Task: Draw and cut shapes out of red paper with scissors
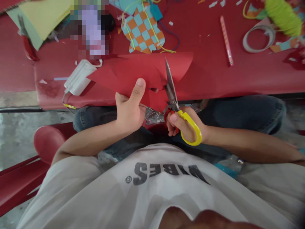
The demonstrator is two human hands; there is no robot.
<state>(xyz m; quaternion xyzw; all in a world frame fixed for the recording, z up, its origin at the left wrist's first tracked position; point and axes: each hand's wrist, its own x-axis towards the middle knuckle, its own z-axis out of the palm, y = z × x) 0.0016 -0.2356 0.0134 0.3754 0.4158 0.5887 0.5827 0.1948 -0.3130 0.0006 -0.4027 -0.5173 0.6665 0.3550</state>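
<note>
A sheet of red paper (133, 70) hangs over the near edge of the red table, with a ragged cut in its middle. My left hand (132, 111) grips it from below, thumb on top and fingers hidden beneath. In my right hand (188, 124) is a pair of scissors (172, 86) with one yellow and one red handle. Their blades point away from me and lie across the paper at the cut. How far apart the blades are is hard to make out.
A white power adapter (81, 76) lies left of the paper. Behind it sits an orange-and-blue woven paper piece (145, 28). A pink pencil (226, 41), a tape roll (259, 38) and lime yarn (283, 16) are at right; red-handled pliers (27, 44) lie far left.
</note>
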